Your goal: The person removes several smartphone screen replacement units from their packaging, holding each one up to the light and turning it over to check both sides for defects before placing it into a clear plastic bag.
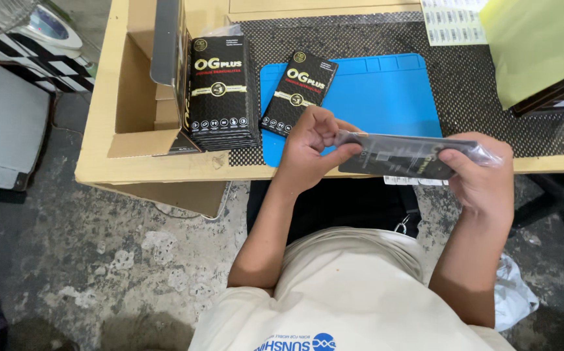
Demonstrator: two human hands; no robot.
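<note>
Over the desk's front edge, the left hand pinches one end and the right hand grips the other of a flat black box in clear wrap, which could slip floorward if either grasp loosens.

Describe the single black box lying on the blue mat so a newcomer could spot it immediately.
Start at the blue mat on the tan worktable. At the mat's near-left corner lies one flat black box with gold print, tilted, just beyond the left hand. Unlike the stack of black boxes to its left, it lies alone, and unlike the plastic-sleeved pack in both hands, it is untouched.
</note>
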